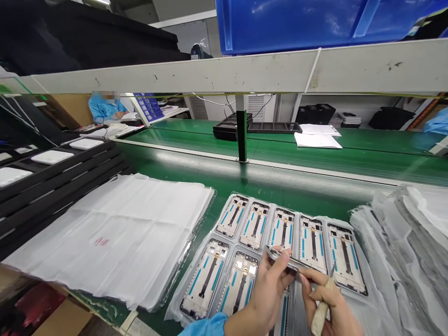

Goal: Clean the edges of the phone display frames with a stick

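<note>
My left hand [268,291] is closed on the edge of a phone frame part [285,259], held tilted above a clear tray [210,217] of several phone screen frames [255,225]. My right hand [327,301] is closed around a tape-wrapped tool [322,305], with its fingertips touching the held part's right end. Both hands hover over the tray's lower row.
A stack of white plastic bags [115,233] lies to the left. Black trays [49,179] with white pieces sit at far left. Crumpled bags [402,242] pile at right. Across the green conveyor [280,158] are black trays, papers and a seated person [105,108]. A blue bin [297,21] rests on the overhead shelf.
</note>
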The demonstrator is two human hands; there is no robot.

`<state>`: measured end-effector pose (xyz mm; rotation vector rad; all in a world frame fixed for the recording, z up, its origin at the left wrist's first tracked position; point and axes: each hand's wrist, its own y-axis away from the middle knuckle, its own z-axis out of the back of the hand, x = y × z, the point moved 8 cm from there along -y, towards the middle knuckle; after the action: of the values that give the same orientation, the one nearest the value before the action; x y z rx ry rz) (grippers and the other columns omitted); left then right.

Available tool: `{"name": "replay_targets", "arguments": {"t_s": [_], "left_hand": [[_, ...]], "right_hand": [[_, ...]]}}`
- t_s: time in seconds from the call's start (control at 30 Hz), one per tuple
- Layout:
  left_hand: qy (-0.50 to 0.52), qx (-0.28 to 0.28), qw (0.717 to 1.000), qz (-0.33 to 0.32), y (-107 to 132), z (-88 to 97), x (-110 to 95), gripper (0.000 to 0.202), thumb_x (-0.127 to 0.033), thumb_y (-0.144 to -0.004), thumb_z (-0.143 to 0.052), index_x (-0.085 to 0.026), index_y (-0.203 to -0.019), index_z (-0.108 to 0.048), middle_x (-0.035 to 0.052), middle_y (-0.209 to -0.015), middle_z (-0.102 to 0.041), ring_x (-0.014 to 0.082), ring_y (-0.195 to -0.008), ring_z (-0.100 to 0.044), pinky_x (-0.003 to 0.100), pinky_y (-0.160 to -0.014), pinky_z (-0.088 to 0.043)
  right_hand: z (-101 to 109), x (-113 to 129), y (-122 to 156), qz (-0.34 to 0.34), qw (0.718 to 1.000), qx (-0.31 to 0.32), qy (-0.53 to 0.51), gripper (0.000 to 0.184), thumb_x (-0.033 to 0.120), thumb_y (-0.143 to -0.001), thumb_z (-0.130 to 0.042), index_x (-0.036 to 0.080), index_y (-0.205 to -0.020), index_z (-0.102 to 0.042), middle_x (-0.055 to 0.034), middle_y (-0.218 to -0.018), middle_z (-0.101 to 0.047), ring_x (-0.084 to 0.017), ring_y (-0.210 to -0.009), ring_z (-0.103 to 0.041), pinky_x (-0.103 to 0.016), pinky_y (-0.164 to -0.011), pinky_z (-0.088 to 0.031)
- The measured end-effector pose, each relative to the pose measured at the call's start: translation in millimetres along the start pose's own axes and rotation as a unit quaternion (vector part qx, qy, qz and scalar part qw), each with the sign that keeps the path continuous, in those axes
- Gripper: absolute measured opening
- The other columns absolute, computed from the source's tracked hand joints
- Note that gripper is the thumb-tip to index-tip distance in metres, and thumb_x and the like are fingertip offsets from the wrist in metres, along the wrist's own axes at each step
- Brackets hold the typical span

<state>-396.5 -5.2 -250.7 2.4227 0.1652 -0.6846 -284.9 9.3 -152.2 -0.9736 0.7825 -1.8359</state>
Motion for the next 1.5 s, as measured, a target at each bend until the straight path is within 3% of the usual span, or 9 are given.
{"name": "replay_targets", "arguments": {"t_s": [0.23,0.37,0.7,0.97,1.13,1.37,1.5], "left_hand": [[-0.006,0.001,1.0,-0.003,0.8,-2.8,1.9,0.089,-0.061,-0.048,-0.106,-0.018,-0.113,-0.062,0.0092,-0.114,-0.078,0.0265,-0.11,-0.075,0.038,-0.096,-0.06],[-0.009,0.004,1.0,0.001,1.8,-3.6,3.2,0.089,-0.062,-0.048,-0.105,-0.019,-0.112,-0.062,0.0096,-0.117,-0.079,0.0251,-0.108,-0.076,0.038,-0.097,-0.059],[0.003,0.004,1.0,-0.006,0.5,-2.1,3.6,0.087,-0.063,-0.049,-0.105,-0.018,-0.11,-0.063,0.0125,-0.118,-0.078,0.0295,-0.11,-0.076,0.041,-0.095,-0.061],[-0.005,-0.002,1.0,0.003,2.2,-1.4,5.5,0.088,-0.064,-0.047,-0.105,-0.019,-0.11,-0.063,0.0104,-0.114,-0.078,0.0269,-0.105,-0.076,0.038,-0.091,-0.062],[-0.009,-0.002,1.0,0.006,3.1,-2.3,5.0,0.09,-0.065,-0.046,-0.105,-0.018,-0.111,-0.064,0.0124,-0.118,-0.078,0.027,-0.106,-0.076,0.038,-0.092,-0.062],[-0.007,-0.004,1.0,0.006,3.0,-2.6,4.1,0.086,-0.064,-0.045,-0.105,-0.018,-0.107,-0.065,0.0058,-0.103,-0.075,0.0255,-0.102,-0.075,0.037,-0.09,-0.061],[-0.006,0.0,1.0,0.007,4.1,-4.8,4.3,0.085,-0.065,-0.045,-0.105,-0.018,-0.103,-0.065,0.0066,-0.102,-0.075,0.0266,-0.101,-0.075,0.039,-0.091,-0.061]], "right_hand": [[-2.3,-6.2,6.4,-0.001,1.0,0.016,-0.01,0.013,0.009,-0.1,-0.058,0.02,-0.098,-0.05,-0.0089,-0.104,-0.069,-0.01,-0.092,-0.074,-0.016,-0.078,-0.059],[-1.1,-5.6,4.2,-0.002,1.0,0.015,-0.012,0.014,0.011,-0.102,-0.058,0.02,-0.097,-0.049,-0.008,-0.103,-0.069,-0.01,-0.09,-0.073,-0.017,-0.078,-0.06],[1.2,2.2,-4.2,0.029,0.999,0.027,-0.022,0.021,0.005,-0.096,-0.061,0.021,-0.094,-0.048,-0.009,-0.102,-0.073,-0.012,-0.091,-0.076,-0.019,-0.078,-0.062],[1.1,3.4,-1.7,0.049,0.997,0.044,-0.026,0.022,0.0,-0.093,-0.061,0.02,-0.096,-0.051,-0.0122,-0.108,-0.071,-0.013,-0.105,-0.074,-0.018,-0.086,-0.061],[0.0,3.6,-1.8,0.049,0.997,0.05,-0.034,0.021,0.001,-0.093,-0.062,0.02,-0.096,-0.052,-0.0114,-0.109,-0.072,-0.012,-0.104,-0.073,-0.017,-0.085,-0.06],[-4.2,-1.1,3.3,0.063,0.995,0.065,-0.032,0.018,0.005,-0.095,-0.061,0.021,-0.097,-0.053,-0.0104,-0.108,-0.075,-0.014,-0.101,-0.075,-0.022,-0.081,-0.061],[-2.5,-0.5,2.9,0.054,0.996,0.065,-0.022,0.017,0.005,-0.097,-0.061,0.021,-0.097,-0.055,-0.0118,-0.108,-0.076,-0.017,-0.099,-0.075,-0.026,-0.08,-0.062]]}}
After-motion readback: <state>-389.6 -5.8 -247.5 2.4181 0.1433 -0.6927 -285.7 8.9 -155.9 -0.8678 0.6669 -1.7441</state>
